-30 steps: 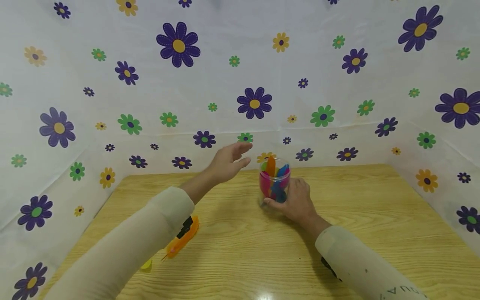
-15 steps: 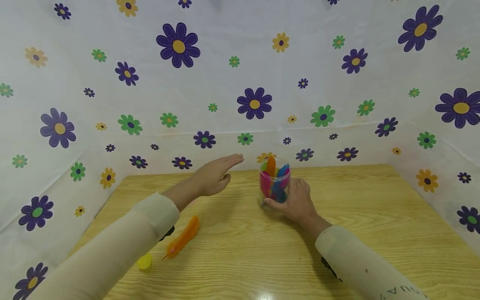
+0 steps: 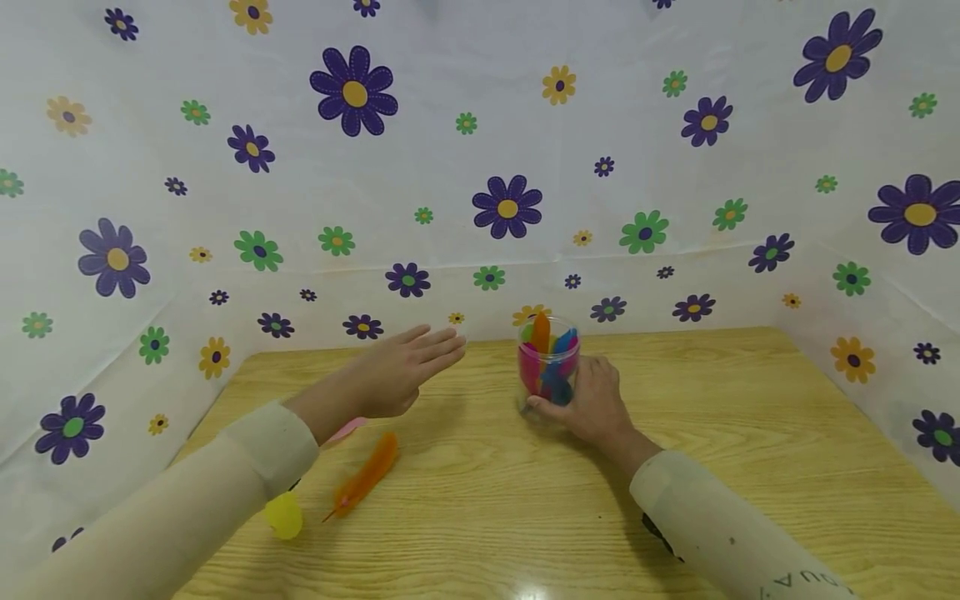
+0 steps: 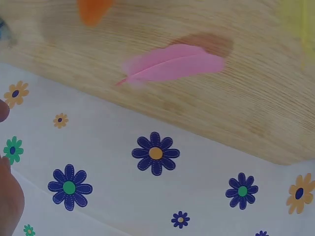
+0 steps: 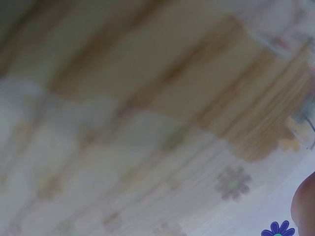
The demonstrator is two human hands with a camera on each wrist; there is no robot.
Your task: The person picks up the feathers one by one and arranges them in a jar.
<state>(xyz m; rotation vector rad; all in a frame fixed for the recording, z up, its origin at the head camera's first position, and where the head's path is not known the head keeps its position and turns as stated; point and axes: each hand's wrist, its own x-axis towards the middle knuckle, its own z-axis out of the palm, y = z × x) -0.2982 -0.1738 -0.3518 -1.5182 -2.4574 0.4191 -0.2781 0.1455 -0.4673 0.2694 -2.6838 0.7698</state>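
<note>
A clear cup (image 3: 548, 356) holding several colourful feathers stands upright on the table. My right hand (image 3: 596, 405) grips it low on its right side, thumb across the front. To the left, my left hand (image 3: 390, 371) hovers above the table with straight fingers, holding nothing. Beneath that forearm, part of a pink feather (image 3: 348, 429) shows; the left wrist view has the whole pink feather (image 4: 172, 64). Nearer to me lies an orange feather (image 3: 367, 475), and a yellow feather (image 3: 284, 515) is partly hidden by the sleeve. The right wrist view is mostly blurred, with a finger (image 5: 304, 206) at its edge.
The wooden table (image 3: 720, 417) reaches back to a white flowered cloth (image 3: 420, 167), which also hangs at both sides. Wood surface lies between the orange feather and the cup.
My left hand has drawn back leftward, away from the cup, its palm turning downward. More of the orange and yellow feathers shows, and the pink one has come into view. The right hand has stayed put.
</note>
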